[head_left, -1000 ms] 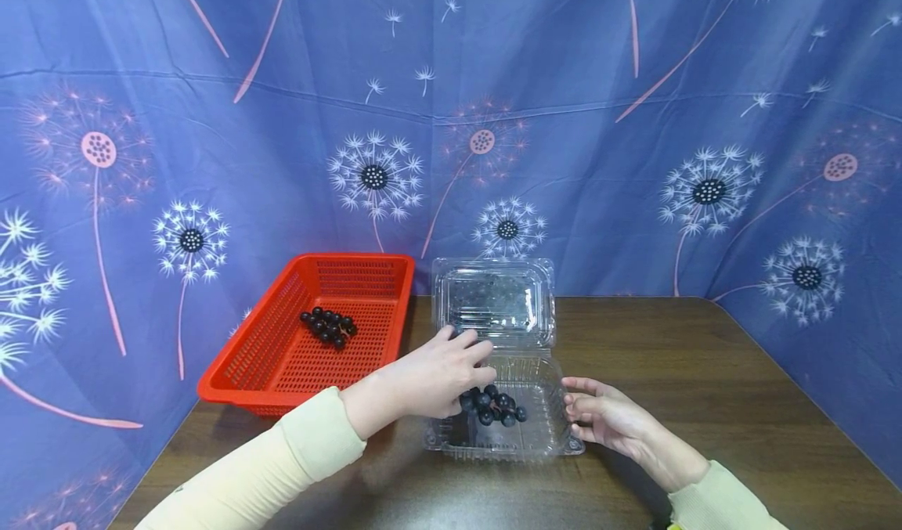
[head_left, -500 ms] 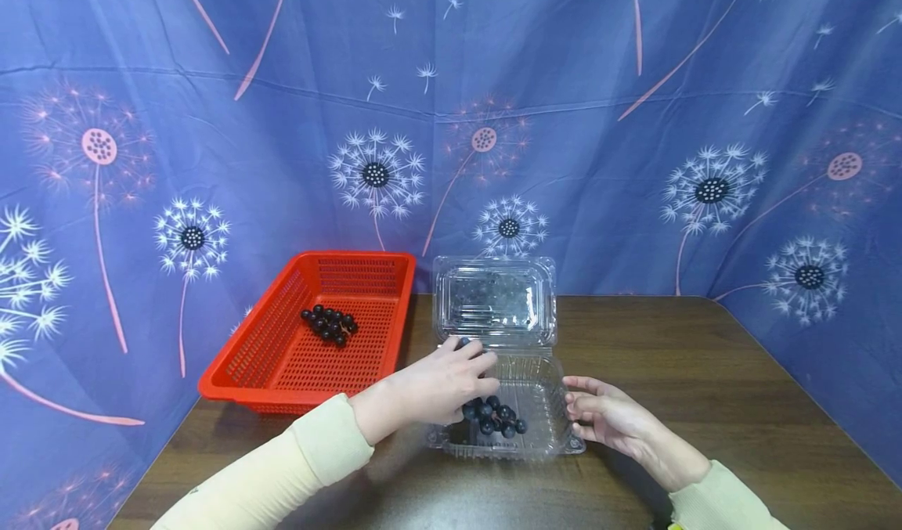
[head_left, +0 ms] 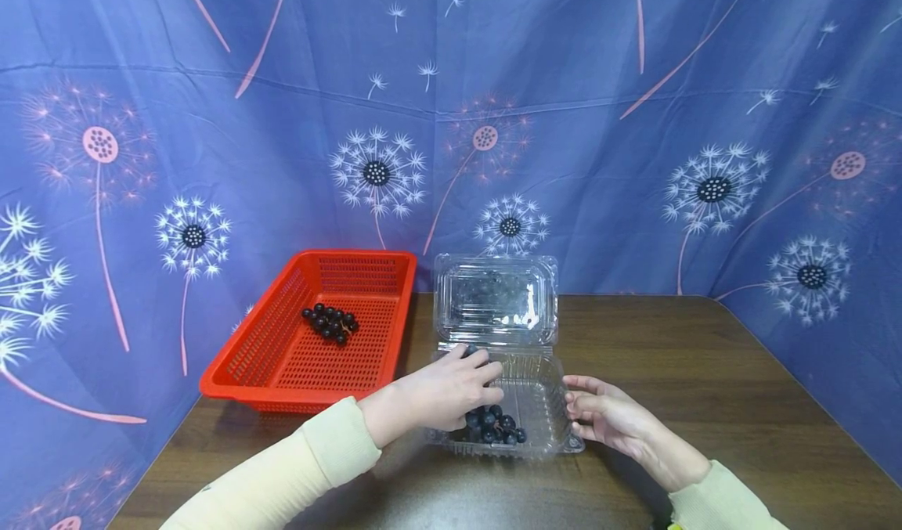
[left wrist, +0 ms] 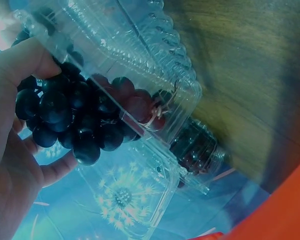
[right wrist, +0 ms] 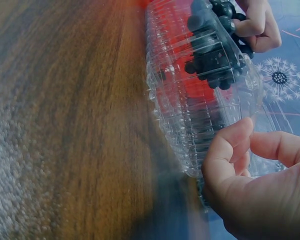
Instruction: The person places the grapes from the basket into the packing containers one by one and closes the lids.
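Note:
A bunch of dark grapes [head_left: 492,427] is in my left hand [head_left: 451,389], low inside the left half of a clear plastic clamshell box [head_left: 543,409]. In the left wrist view, thumb and fingers are curled round the grapes [left wrist: 75,112], whose stem end lies over the box wall. My right hand [head_left: 616,426] pinches the box's right rim. Its thumb and fingertips meet at that edge in the right wrist view, where the grapes [right wrist: 215,55] show through the clear wall. The hinged lid [head_left: 496,301] stands up at the back.
A red plastic basket [head_left: 296,398] stands to the left of the box, with another bunch of dark grapes [head_left: 330,324] in it. Both stand on a brown wooden table [head_left: 648,350]. A blue dandelion-print cloth [head_left: 599,178] hangs behind and at the sides.
My left hand has moved slightly right and toward me, and the grapes have sunk lower into the box. The right hand has stayed at the rim.

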Motion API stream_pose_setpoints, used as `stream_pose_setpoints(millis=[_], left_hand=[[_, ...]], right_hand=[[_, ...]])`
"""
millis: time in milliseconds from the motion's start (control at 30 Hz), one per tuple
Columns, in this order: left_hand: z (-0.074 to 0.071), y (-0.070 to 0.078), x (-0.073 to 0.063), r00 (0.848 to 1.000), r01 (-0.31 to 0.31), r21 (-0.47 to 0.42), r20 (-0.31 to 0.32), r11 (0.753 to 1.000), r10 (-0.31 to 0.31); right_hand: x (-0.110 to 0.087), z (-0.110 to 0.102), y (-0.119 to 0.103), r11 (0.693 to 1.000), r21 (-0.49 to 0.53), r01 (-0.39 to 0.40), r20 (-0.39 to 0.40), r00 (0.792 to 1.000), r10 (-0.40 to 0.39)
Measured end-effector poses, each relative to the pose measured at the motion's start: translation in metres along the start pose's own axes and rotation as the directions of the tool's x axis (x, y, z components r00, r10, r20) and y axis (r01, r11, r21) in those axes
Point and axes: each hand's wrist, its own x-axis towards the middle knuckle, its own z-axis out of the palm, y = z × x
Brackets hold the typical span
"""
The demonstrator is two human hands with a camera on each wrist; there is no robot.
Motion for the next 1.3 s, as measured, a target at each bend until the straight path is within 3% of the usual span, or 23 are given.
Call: stream_pose_setpoints(millis=[367,633,1300], left_hand=[[0.004,0.004,0.003,0.998,-0.032,0.005,0.055,0.999,0.032],[0.01,0.007,0.002,0.997,-0.046,0.01,0.058,0.999,0.045],[0.015,0.006,0.002,0.994,-0.033,-0.056,0.098,0.998,0.038]], right_hand=[[-0.001,0.0,-0.001,1.0,0.018,0.003,0.009,1.0,-0.003],[-0.001,0.0,-0.002,1.0,0.025,0.013,0.015,1.0,-0.013],[0.0,-0.001,-0.001,1.0,0.013,0.013,0.009,1.0,-0.013]])
